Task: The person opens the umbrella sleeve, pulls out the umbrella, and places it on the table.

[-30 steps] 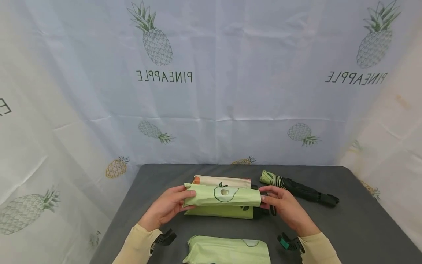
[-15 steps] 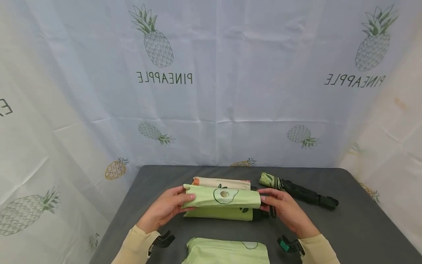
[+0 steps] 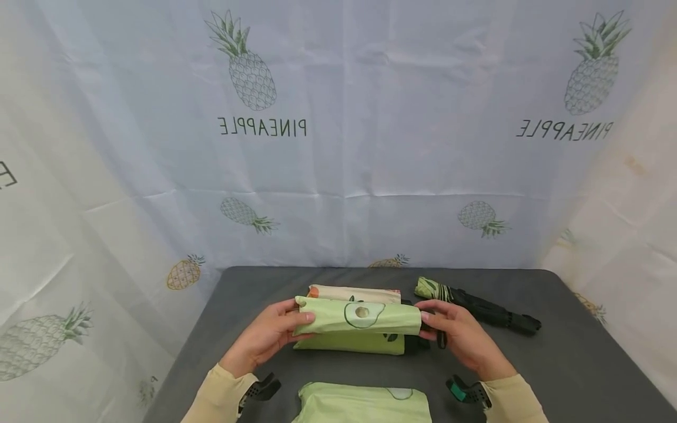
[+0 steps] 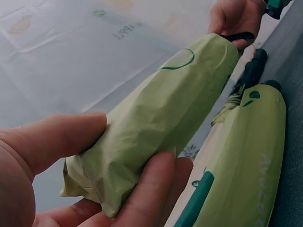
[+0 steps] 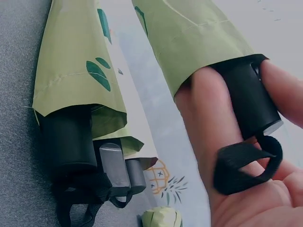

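Observation:
A folded umbrella in a light green sleeve with an avocado print (image 3: 365,317) is held up above the table, lying crosswise between both hands. My left hand (image 3: 270,332) pinches the sleeve's closed end; in the left wrist view the thumb (image 4: 71,137) lies on one side and the fingers on the other. At the opposite end, my right hand (image 3: 460,332) holds the black handle (image 5: 251,99), with a finger inside the sleeve's mouth. A black wrist strap (image 5: 236,175) hangs from that handle.
Behind and below lie sleeved umbrellas in a row, a green one (image 3: 354,344) and a cream one (image 3: 365,292) among them. An unsleeved black-and-green umbrella (image 3: 486,308) lies back right. A light green sleeve (image 3: 365,405) lies at the front of the grey table (image 3: 571,364).
The held umbrella has shifted very slightly to the right together with both hands. Their hold looks the same, and the things on the table stay put.

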### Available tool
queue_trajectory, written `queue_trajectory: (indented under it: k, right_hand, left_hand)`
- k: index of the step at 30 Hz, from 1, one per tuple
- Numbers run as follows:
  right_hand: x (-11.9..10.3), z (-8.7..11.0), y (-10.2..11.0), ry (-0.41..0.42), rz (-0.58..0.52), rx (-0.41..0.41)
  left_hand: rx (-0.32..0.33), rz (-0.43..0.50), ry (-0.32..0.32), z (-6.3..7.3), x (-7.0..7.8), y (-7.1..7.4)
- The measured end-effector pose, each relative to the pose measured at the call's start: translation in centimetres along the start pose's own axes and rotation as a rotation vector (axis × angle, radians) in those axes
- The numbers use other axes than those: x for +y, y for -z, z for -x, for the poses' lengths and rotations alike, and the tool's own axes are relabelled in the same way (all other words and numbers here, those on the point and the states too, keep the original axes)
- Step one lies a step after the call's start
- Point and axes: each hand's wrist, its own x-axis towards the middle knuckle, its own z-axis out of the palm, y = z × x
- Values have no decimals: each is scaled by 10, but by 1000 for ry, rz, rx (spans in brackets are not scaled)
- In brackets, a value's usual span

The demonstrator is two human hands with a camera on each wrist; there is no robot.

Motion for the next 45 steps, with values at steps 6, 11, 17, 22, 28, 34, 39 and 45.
queue_trajectory:
  k: [6,11,17,22,28,34,39,45]
  right_hand:
    - [3,2,1,8,-33,2]
    - [2,3,2,6,-62,30]
    - [1,2,0,-9,-72,51]
    - [0,3,0,-24,-99,75]
    - [-2,4,3,-21,-107,76]
    - [-3,4,4,-21,-109,102]
    - [-3,4,5,-5,-111,104]
    - [-3,5,6,-15,-110,128]
  left_hand:
    - [7,5,3,3,-3,-1]
    - [6,16,1,4,-4,-2]
    - [28,22,14,5,-3,-2]
    - [18,26,6,5,-3,-1]
    - [10,35,0,5,-1,-1]
    - [-3,35,0,4,0,0]
    - [-14,23,-6,4,2,1]
    - [-18,18,-12,5,3,2]
